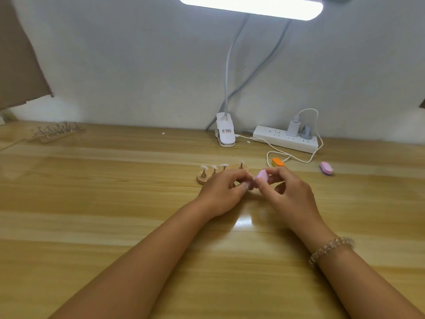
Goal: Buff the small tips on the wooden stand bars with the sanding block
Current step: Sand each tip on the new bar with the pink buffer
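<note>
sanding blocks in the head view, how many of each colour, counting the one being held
pink: 2, the held block in the right hand and the loose block
orange: 1, the orange block
total: 3

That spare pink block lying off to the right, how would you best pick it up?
Probably from above, pinching its two long sides: the spare pink block lies on the table, narrow across, with open space around it.

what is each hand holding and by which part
The right hand pinches the pink block by its lower end. The left hand curls its fingertips beside it; what they hold, if anything, is hidden.
</note>
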Motion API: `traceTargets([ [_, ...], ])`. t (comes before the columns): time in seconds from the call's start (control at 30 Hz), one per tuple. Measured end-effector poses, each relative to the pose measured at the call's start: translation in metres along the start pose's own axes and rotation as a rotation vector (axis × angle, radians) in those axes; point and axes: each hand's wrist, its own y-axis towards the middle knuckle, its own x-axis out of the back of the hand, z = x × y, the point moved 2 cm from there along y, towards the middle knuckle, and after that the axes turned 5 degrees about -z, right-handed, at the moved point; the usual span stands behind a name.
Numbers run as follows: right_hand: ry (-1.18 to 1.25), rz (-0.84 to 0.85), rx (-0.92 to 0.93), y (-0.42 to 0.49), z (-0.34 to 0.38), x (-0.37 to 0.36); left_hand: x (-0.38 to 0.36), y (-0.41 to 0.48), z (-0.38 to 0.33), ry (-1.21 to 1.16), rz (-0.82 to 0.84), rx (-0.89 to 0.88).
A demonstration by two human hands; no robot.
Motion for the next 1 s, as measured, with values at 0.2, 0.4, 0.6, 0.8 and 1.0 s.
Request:
traceTargets([
  [0.2, 0.006, 0.029, 0.034, -0.003, 0.004, -0.003, 0.0, 0.0, 0.0, 0.049, 0.005, 0.019],
  [0.4, -0.011, 0.035, 0.058, -0.007, 0.005, -0.002, 0.001, 0.0, -0.002, -0.036, -0.026, 0.018],
  [0.6, -0.061, 0.007, -0.002, -0.003, 0.002, 0.001, 0.001, -0.002, -0.002, -0.112, -0.054, 0.034],
  [0.8, -0.089, -0.01, -0.025, -0.001, 0.005, 0.001, 0.0, -0.001, 0.0, -0.091, -0.072, 0.018],
  [1.0, -0.04, 0.022, 0.022, -0.004, 0.006, -0.002, 0.0, 0.001, 0.003, -0.065, -0.049, -0.016],
])
